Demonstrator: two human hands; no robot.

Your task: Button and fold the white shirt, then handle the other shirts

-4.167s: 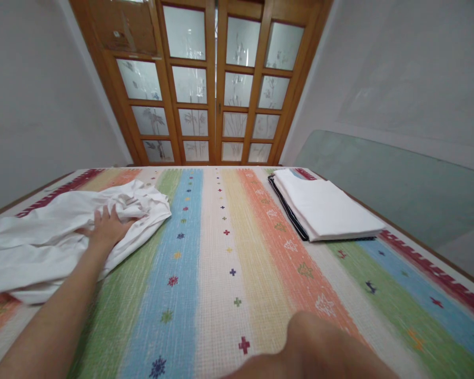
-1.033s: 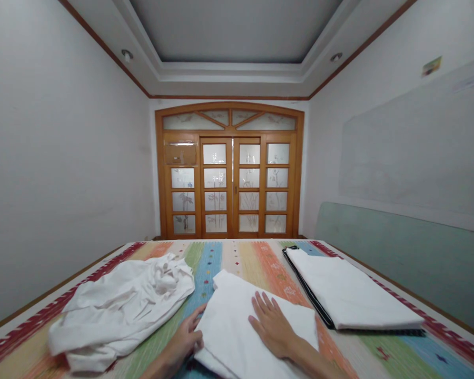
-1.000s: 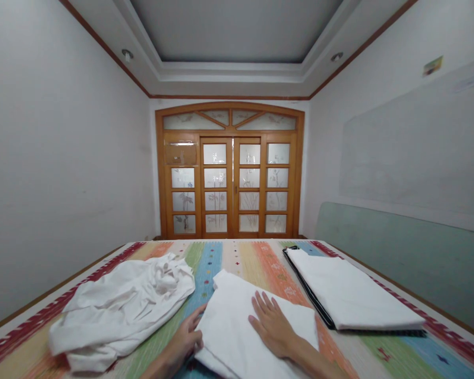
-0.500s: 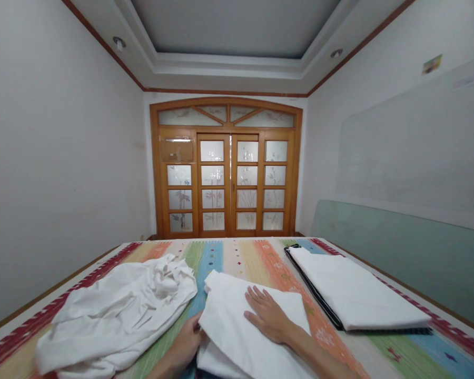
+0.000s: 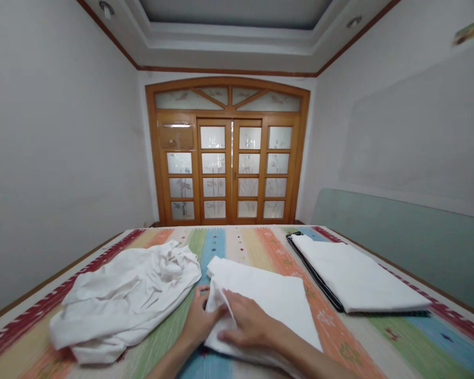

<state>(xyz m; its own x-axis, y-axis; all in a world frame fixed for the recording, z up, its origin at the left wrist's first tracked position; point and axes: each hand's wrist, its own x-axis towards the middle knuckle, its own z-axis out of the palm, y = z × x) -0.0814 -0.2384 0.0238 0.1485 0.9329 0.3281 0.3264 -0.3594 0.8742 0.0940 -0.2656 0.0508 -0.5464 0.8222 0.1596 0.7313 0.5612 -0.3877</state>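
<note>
A folded white cloth point(image 5: 276, 295) lies in front of me on the striped bedspread, its left edge lifted a little. My left hand point(image 5: 199, 318) is closed on that left edge, thumb over the fabric, with something small and dark showing beside the fingers. Just to its right, my right hand point(image 5: 248, 320) bends round a raised flap of the same cloth; its fingertips are partly hidden behind the fabric. A crumpled white cloth point(image 5: 130, 295) rests to the left of my hands, apart from them.
To the right lies a neat stack with a white folded cloth point(image 5: 359, 279) over a black one with pale edging point(image 5: 314, 273). The striped bedspread point(image 5: 327, 321) covers the bed. A pale green headboard point(image 5: 403, 226) runs along the right wall, and wooden glazed doors point(image 5: 229, 168) stand beyond.
My right hand has gone from lying flat on the folded cloth to gripping a flap near its left edge, beside my left hand. The view has tilted down slightly.
</note>
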